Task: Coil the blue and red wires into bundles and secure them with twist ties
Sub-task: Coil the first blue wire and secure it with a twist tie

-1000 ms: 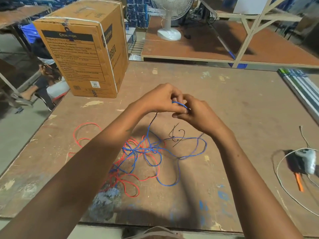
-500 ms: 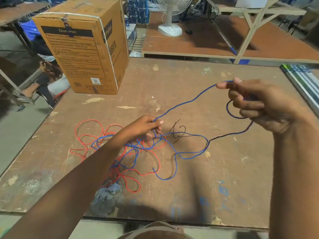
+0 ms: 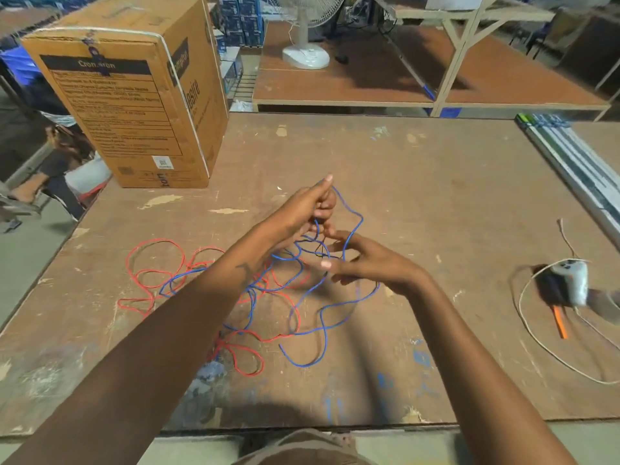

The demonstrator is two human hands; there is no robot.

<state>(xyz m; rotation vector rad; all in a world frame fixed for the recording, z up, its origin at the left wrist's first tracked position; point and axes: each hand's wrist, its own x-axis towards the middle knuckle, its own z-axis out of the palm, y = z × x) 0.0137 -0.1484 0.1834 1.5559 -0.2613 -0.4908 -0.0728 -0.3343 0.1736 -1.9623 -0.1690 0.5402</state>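
You held your left hand (image 3: 310, 209) raised above the wooden table (image 3: 436, 203), its fingers curled around a loop of the blue wire (image 3: 357, 226) with the forefinger pointing up and away. Your right hand (image 3: 364, 263) sat just below and to the right of that grip, fingers spread and mostly straight, the blue strand running down across them; whether they pinched it could not be told. Below both hands the rest of the blue wire lay loose on the table, tangled with the red wire (image 3: 154, 263), which spread out to the left. A cardboard box (image 3: 134, 95) stood well beyond your left hand.
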